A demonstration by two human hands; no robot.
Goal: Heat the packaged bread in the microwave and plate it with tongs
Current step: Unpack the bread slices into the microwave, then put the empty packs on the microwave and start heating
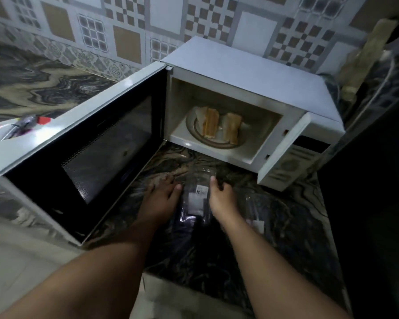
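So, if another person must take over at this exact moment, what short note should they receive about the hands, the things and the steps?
Left hand: open, fingers spread flat on the counter beside the clear wrapper.
Right hand: fingers curled on the wrapper's right edge, holding it.
Bread: out of the package, lying on the plate inside the microwave; the door is wide open.
Tongs: possibly the shiny object beyond the door, too blurred to tell.
Done: bread unpacked and loaded.
Whether it has been heated cannot be told.
Left: if unheated, close the door and heat; then plate the bread with tongs.
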